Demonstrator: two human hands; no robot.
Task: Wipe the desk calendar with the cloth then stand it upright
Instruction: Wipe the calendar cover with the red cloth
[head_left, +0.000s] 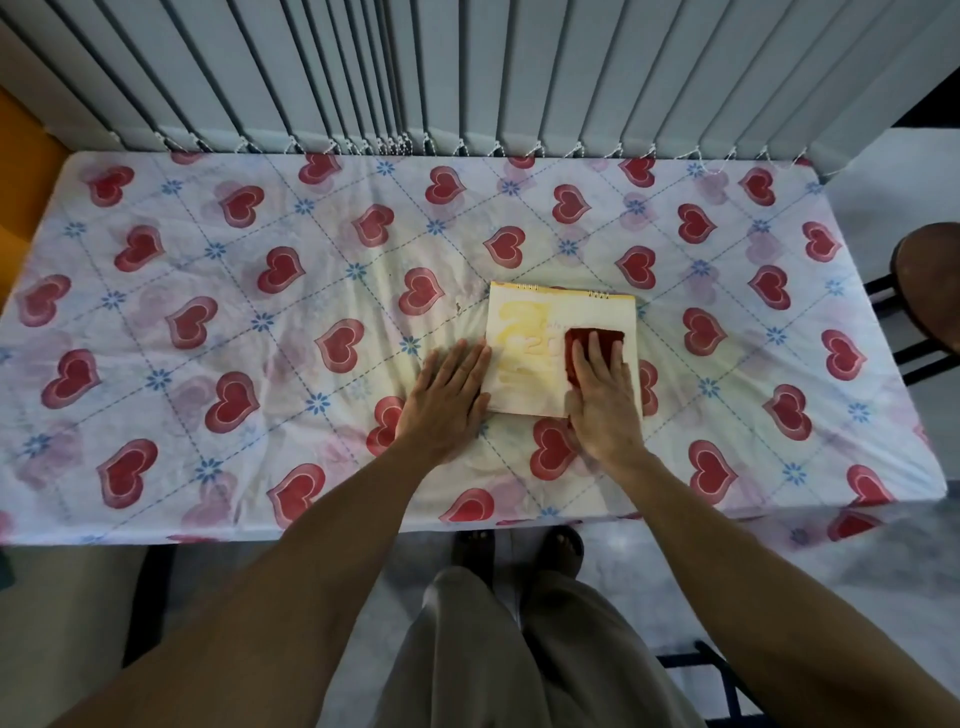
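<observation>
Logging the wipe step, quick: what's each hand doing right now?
Left hand: open, flat, steadying the calendar at its left edge.
Right hand: flat, pressing the red cloth onto it.

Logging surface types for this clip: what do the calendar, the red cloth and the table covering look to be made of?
Desk calendar: paper or card pages, matte, with metal spiral loops along its far edge. Red cloth under the right hand: soft fabric, dull finish, possibly microfibre; weave too small to tell. Table covering: thin printed sheet with hearts, creased, probably fabric, though plastic cannot be ruled out. The left hand rests flat on it.
</observation>
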